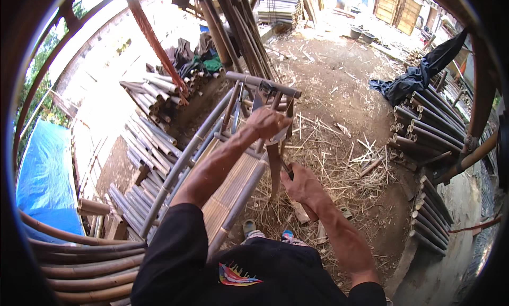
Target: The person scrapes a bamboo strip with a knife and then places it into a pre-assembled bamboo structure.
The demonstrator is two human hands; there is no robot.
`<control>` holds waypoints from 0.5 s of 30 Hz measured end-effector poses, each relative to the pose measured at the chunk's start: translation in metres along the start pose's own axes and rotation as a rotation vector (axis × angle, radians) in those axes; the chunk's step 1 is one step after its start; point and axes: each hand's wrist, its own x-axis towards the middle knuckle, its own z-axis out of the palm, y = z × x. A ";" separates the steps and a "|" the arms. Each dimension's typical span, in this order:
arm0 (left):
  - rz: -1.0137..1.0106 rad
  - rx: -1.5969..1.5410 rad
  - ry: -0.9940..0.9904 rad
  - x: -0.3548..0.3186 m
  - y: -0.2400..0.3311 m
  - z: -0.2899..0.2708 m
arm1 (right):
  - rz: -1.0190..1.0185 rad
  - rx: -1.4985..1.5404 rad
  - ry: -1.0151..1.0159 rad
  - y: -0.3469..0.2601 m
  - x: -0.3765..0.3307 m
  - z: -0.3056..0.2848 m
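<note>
The right hand [302, 185] is curled firmly round a dark handle [287, 169], while the left hand [266, 123], higher up and just below the crossbar [283, 89] of a bamboo frame, looks closed on a brown strip [274, 171] that hangs beneath it with its lower end free. The left fingers hide the contact, so how tightly they pinch is not clear; nor can I tell exactly how the tool's working end meets the strip, only that a pale, shiny patch shows between the two hands. The strip lies just beside the right knuckles, to the left of them, over a floor strewn with shavings [366, 152]. The main risk, as I judge it, is a slip: if the tool has an edge and skids off a hard or uneven spot, the left hand sits right in line above it. A loose left grip could let the strip twist, and its free end — apparently unsupported — might swing toward the body. The frame's slatted bed [233, 184] runs close under the left forearm, so a wide stroke could knock a rail. Below, one shoe [249, 226] stands near the litter — dry pieces there could roll or slide underfoot and spoil the balance.
</note>
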 end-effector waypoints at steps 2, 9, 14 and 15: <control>0.194 0.001 0.298 -0.004 -0.019 0.021 | 0.053 -0.027 -0.010 0.015 0.027 0.006; 0.148 -1.129 0.159 -0.047 0.018 -0.012 | 0.089 -0.040 0.033 0.035 0.047 0.001; -0.129 -0.971 0.827 -0.050 0.027 0.017 | 0.118 0.254 -0.060 0.031 0.058 0.007; -0.146 -0.937 0.890 -0.045 0.025 0.022 | 0.020 0.124 0.021 0.036 0.063 0.013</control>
